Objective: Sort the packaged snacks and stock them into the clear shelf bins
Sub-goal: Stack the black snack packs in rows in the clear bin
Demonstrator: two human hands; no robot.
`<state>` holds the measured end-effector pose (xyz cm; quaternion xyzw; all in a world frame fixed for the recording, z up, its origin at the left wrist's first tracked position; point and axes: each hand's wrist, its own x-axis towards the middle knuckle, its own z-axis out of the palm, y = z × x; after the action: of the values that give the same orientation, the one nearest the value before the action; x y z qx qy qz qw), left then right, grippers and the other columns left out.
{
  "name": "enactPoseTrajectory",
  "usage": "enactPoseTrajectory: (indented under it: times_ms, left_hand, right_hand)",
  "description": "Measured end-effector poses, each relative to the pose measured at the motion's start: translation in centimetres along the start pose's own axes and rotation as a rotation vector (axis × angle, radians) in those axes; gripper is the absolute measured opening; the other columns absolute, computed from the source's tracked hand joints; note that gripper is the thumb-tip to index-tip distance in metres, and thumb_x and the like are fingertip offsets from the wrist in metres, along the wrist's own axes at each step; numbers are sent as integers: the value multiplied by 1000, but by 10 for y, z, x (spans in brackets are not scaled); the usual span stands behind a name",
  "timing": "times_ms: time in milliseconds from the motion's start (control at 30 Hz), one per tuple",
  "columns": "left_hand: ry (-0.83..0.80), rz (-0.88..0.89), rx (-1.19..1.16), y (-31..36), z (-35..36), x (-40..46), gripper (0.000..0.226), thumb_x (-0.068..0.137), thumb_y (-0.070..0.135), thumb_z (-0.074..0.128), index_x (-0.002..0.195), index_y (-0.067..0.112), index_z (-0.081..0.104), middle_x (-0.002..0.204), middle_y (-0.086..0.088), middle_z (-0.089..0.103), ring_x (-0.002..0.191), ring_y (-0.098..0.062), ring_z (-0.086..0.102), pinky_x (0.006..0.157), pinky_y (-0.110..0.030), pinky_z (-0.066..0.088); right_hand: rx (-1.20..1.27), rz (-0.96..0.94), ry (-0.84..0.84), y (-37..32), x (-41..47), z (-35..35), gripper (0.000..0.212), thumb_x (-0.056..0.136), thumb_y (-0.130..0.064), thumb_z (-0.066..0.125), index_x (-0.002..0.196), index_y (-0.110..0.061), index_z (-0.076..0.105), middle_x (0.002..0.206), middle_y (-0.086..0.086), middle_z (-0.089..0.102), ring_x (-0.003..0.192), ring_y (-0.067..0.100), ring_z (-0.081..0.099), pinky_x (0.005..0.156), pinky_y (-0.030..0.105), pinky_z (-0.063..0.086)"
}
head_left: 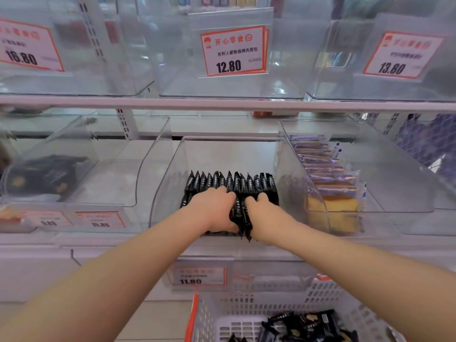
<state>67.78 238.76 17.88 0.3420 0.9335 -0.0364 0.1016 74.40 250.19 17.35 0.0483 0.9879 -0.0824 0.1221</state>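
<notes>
Partly stocked — row of black snack packets standing on edge in middle clear bin. Left hand and right hand fingers curled, gripping front packets. More black packets (unsorted) left in basket below.

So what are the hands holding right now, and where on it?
Both hands, left and right, grip black snack packets by their near ends, inside the middle clear bin.

1. Shelf bins: clear plastic, smooth, glossy w/ glare.
2. Black snack packs: glossy film wrap, crinkled edges.
3. Basket: white plastic lattice, matt; orange rim.
4. Price tags: printed paper behind clear plastic.
5. Shelf rail: smooth, white-painted.
</notes>
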Motion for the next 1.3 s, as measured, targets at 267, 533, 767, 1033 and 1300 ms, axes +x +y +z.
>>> enactPoseTrajectory:
  times_ms: [267, 533, 767, 1033, 1300]
  left_hand:
    - [88, -21, -31, 3, 5, 0, 52, 82, 48, 61, 115, 11, 46, 114, -7, 48, 107, -26, 49, 78, -38, 44]
    - [71, 32, 29, 0, 5, -5, 45, 87, 45, 56, 115, 11, 46, 114, -7, 46, 105, -27, 49, 68, -36, 40]
    - [-29, 89, 71, -9, -3, -18, 48, 88, 45, 50, 126, 15, 45, 122, -5, 45, 108, -26, 52, 72, -35, 42]
    - [10, 122, 89, -12, -28, -56, 36, 93, 38, 46, 123, 18, 51, 121, -3, 52, 112, -22, 51, 86, -36, 47]
    - [662, 593, -19, 49, -8, -140, 29, 83, 24, 42, 73, 9, 65, 63, -4, 58, 52, -26, 57, 39, -28, 42]
  right_hand:
    - [-53, 15, 85, -2, 14, -5, 38, 84, 3, 56, 118, -4, 41, 119, 18, 43, 102, 36, 57, 67, 34, 40]
    - [-52, -35, -16, -4, 12, 0, 44, 82, -12, 65, 119, -5, 41, 118, 15, 40, 101, 35, 57, 68, 33, 38]
    - [-120, -85, 109, -7, 14, -4, 29, 86, -1, 55, 112, -6, 44, 114, 15, 44, 100, 37, 56, 67, 37, 40]
    - [-89, -179, 60, 2, -10, -30, 46, 87, -35, 59, 123, -9, 48, 120, 11, 51, 109, 29, 53, 91, 39, 46]
    - [515, -319, 286, 31, -127, -45, 8, 84, -28, 60, 79, -21, 60, 63, -11, 59, 56, -1, 50, 55, 11, 39]
